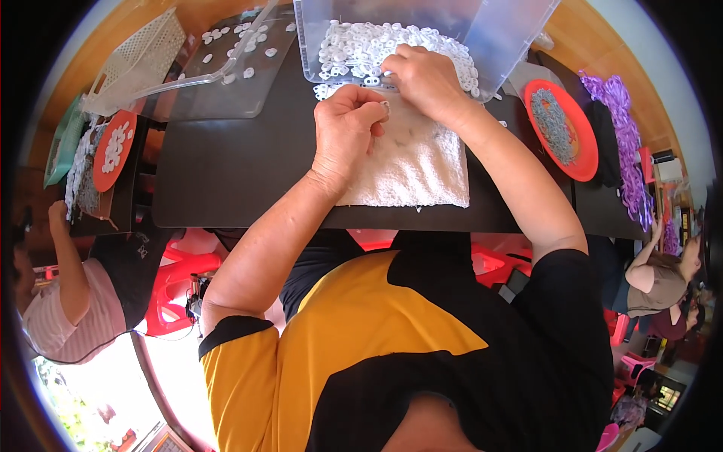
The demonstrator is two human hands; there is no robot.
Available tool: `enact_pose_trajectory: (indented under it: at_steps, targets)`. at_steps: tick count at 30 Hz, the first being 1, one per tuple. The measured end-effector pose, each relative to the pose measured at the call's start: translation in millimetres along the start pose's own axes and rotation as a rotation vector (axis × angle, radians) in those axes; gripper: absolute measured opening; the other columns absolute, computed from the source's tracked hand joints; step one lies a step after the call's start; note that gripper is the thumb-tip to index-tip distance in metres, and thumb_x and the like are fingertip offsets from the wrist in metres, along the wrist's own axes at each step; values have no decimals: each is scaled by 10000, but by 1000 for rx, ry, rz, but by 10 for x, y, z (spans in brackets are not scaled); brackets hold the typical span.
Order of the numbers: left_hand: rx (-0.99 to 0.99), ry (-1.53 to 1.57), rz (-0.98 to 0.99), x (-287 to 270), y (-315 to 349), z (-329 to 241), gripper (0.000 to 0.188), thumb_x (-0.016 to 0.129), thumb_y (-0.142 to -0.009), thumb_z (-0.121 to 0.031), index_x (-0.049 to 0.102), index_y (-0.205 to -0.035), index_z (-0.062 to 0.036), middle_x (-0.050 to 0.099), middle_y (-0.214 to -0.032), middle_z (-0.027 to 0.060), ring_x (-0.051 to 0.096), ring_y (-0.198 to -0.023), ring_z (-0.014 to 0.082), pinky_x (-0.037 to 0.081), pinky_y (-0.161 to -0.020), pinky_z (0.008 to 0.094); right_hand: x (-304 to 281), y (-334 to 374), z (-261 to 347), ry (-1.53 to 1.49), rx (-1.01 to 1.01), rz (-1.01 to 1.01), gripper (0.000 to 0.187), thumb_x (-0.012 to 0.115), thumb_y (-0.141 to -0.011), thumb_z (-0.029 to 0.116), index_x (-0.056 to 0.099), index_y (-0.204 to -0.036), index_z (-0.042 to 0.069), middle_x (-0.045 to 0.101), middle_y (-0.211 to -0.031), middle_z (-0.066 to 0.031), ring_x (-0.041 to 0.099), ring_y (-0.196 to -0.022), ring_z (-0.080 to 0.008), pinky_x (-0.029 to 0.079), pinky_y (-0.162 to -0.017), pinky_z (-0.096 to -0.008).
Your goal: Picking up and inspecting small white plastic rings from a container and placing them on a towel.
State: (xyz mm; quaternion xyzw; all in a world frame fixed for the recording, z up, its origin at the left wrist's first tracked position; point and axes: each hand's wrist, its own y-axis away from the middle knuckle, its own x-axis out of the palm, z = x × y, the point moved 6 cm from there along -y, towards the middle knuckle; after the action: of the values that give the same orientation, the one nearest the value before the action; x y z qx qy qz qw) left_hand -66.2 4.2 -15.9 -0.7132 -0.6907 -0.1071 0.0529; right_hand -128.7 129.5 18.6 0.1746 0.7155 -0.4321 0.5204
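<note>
My left hand (346, 124) is closed above a white towel (414, 177), with a small whitish piece (385, 110) pinched between thumb and fingertips. To its upper right, my right hand (425, 79) reaches over the front edge of a clear plastic bin (501, 38). Its fingers are pinched at a small white oval piece (388, 73), beside a heap of similar white plastic pieces (361, 49) with dark holes. A few of these pieces lie along the towel's far edge. My palms and some fingers are hidden.
On the dark table (226, 173), a clear lid (256, 90) holds scattered white pieces. A red plate (587, 147) of grey bits stands right, near purple strands (621, 113). At left are a white basket (143, 53) and another red plate (100, 169). People sit on both sides.
</note>
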Motion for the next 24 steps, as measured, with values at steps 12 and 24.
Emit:
enact_pose_trajectory:
  at_steps: [12,24]
  targets:
    - [24,159,9,-3,31,-86,74,657,-794,2,618,-844,39,629,-709,79,564,-544,98,402,-412,224,-213,538,-76,-1454,737,55,184,614,-872,72,704,-998,-27,678,-852,-84,637,-765,-145,496,-714,-257]
    - [79,120,20,3,39,-110,80,652,-827,-2,621,-884,45,662,-772,117,597,-580,125,419,-449,222,-213,576,54,-1503,694,60,196,603,-911,86,679,-1057,-20,680,-903,-74,642,-798,-143,483,-734,-263]
